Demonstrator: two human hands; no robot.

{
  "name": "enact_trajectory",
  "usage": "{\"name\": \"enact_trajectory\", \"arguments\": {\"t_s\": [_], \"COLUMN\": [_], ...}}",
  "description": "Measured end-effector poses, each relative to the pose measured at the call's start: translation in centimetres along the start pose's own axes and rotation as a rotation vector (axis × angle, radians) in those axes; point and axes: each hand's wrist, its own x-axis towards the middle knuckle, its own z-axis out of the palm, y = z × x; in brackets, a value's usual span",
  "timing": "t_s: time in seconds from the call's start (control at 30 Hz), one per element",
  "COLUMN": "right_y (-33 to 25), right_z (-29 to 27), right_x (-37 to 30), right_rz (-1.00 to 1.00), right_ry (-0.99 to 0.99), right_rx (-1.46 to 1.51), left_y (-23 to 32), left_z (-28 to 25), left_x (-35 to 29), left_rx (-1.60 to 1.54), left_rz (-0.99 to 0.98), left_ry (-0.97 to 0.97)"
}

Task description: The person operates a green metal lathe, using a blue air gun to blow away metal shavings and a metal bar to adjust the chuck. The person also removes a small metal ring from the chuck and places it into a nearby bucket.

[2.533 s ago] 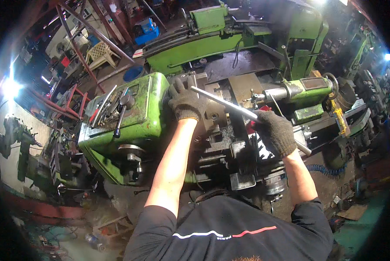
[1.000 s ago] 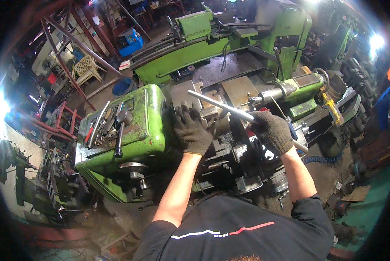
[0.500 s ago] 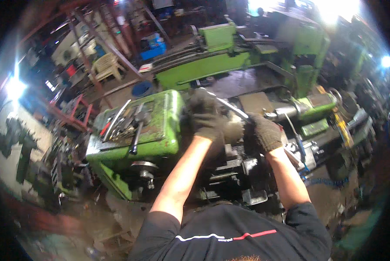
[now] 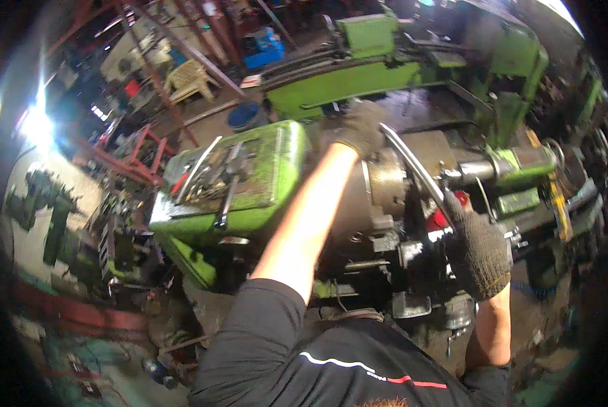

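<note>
A long bright metal bar (image 4: 416, 166) slants over the front of a lathe chuck (image 4: 387, 178). My left hand (image 4: 364, 130), in a dark knitted glove, is at the bar's far end above the chuck; its fingers curl away from view and look closed there. My right hand (image 4: 479, 249), gloved the same way, is closed round the near end, to the right of the chuck. Just left of this hand, below the bar, shows a red object (image 4: 437, 220), too partly covered to name. The tailstock (image 4: 531, 165) lies to the right.
Wrenches and other loose tools (image 4: 228, 178) lie on the green headstock (image 4: 287, 159) at left. Another green machine (image 4: 345, 95) stands behind. A blue bucket (image 4: 243, 117), a beige plastic chair (image 4: 190, 81) and a red metal frame (image 4: 146, 152) are farther back left.
My right hand has swung nearer and to the right with its end of the bar, so the bar slopes more steeply. My left hand has moved up and right; the whole view has shifted.
</note>
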Motion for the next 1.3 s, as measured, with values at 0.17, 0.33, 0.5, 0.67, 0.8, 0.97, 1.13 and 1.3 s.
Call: {"name": "enact_trajectory", "arguments": {"t_s": [0.17,0.33,0.5,0.67,0.8,0.97,1.13,1.3], "right_y": [-2.3,-0.1,-0.6,-4.2,-2.2,-4.7,-6.2,-6.3], "right_z": [-3.0,-1.8,-2.9,-2.0,-2.5,-1.4,-0.5,0.3], "right_x": [3.4,5.8,6.8,5.9,7.9,10.7,12.4,10.2], "right_rz": [-0.123,-0.195,-0.216,-0.113,-0.076,0.300,0.454,0.428], "right_ry": [0.058,0.346,0.253,0.166,0.211,0.013,-0.087,-0.018], "right_rx": [-0.056,-0.063,-0.165,-0.343,-0.465,-0.725,-0.795,-0.781], "left_y": [-6.1,-6.1,-7.0,-7.2,-7.0,-7.6,-9.6,-7.7], "left_z": [6.0,5.4,6.8,6.6,5.8,3.5,2.9,1.3], "left_x": [0.7,2.1,1.7,2.3,2.5,1.8,2.2,0.2], "left_rx": [-0.125,-0.043,0.046,0.104,0.127,-0.119,-0.243,-0.198], "left_rz": [-0.186,-0.208,-0.199,-0.095,-0.109,0.081,0.254,0.211], "left_ry": [0.114,-0.024,0.010,-0.001,-0.060,-0.134,-0.199,-0.165]}}
